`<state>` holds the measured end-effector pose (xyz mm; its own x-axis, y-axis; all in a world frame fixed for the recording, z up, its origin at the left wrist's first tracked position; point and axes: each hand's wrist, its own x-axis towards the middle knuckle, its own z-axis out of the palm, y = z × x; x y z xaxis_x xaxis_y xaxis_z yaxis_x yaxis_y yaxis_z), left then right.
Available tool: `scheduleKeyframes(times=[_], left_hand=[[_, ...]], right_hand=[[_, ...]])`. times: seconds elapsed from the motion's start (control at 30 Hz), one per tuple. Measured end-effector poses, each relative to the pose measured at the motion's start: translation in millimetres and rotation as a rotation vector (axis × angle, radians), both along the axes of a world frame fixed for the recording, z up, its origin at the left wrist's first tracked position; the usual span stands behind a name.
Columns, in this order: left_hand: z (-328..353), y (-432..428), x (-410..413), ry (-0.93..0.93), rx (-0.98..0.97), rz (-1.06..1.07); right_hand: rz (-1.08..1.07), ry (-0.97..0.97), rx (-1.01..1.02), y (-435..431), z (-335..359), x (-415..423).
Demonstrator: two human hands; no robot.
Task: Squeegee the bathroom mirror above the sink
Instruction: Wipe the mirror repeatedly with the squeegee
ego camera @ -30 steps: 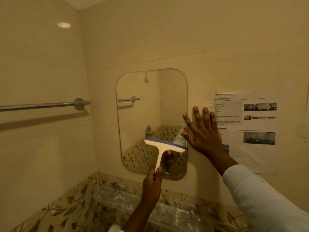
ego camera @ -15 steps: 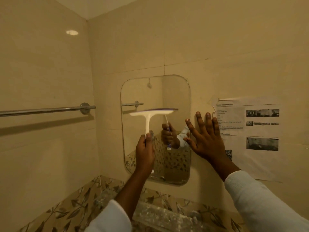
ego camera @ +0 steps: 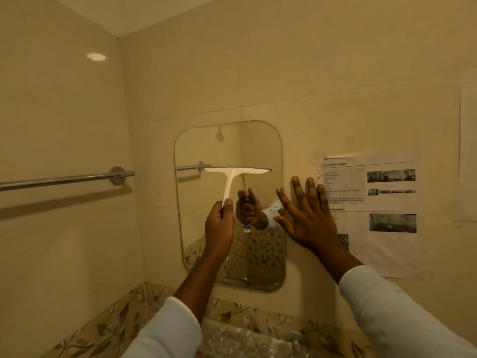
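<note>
A towel bar point(ego camera: 64, 180) runs along the wall on my left, its bracket well apart from the mirror point(ego camera: 229, 148). On the right a printed sheet point(ego camera: 382, 202) is stuck to the wall, just beside the glass. A leaf-patterned tile border point(ego camera: 108, 324) runs beneath, and something speckled lies at the bottom edge, too blurred for me to name.

My left grip point(ego camera: 219, 226) is wrapped round the lower handle of the squeegee point(ego camera: 232, 173), thumb up along it, arm reaching up from below in a white sleeve. The blade lies level and meets its own reflection, so it is on the glass, a little above the mirror's middle. My right grip point(ego camera: 307, 218) holds nothing: fingers straight and spread, palm flat on the wall between mirror and sheet, with thumb and forefinger lying over the mirror's right edge.

The blade's right end sits near that edge, just above my right fingertips. A strip of glass stays uncovered at the blade's left end. There is bare glass above the blade up to the rounded top, and more below it, partly hidden by my left arm.
</note>
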<state>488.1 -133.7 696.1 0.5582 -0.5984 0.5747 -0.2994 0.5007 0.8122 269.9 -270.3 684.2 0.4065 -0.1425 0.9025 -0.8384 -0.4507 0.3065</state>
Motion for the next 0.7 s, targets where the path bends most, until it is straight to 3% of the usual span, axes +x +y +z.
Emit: scheduleKeyframes(times=[0.33,0.7], left_hand=[[-64.7,19.0,6.1,0.019,0.072,-0.008],[81.7,6.6,3.8,0.179,-0.100,-0.100]], right_hand=[[-0.012,0.004,0.010,4.2,0.9,-0.9],[-0.016,0.004,0.017,5.1,1.5,-0.3]])
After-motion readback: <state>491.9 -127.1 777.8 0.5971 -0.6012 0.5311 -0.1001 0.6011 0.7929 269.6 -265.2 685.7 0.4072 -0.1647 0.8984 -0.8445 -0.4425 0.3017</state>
